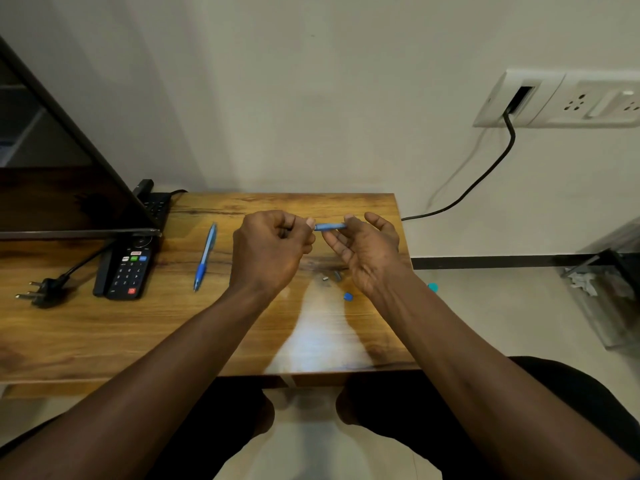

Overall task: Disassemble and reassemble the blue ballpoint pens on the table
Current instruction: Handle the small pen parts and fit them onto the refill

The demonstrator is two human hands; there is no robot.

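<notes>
Both the left hand (273,245) and the right hand (369,251) are raised over the far right part of the wooden desk (104,334), with a short blue plastic pen barrel (329,226) bridging the gap between them. The barrel's long axis runs left to right, roughly parallel to the desk's far edge. The right hand pinches its right end between thumb and fingertip, the other fingers loosely spread. The left hand is curled tight and its thumb and forefinger meet the barrel's left end. Whether that fist also hides another part I cannot tell.

Any part going in or coming out must travel along this left-right line, so I judge the left hand to be the working one and the right the steadying one.

Loose bits lie on the desk under the right wrist, near the right edge: a tiny grey piece (325,278), a small grey-blue sleeve (337,275) and a small blue end piece (348,296). A whole blue ballpoint pen (206,256) lies just left of the left hand, its long axis running far to near and its tip toward the near edge. It appears untouched and is probably next.
</notes>
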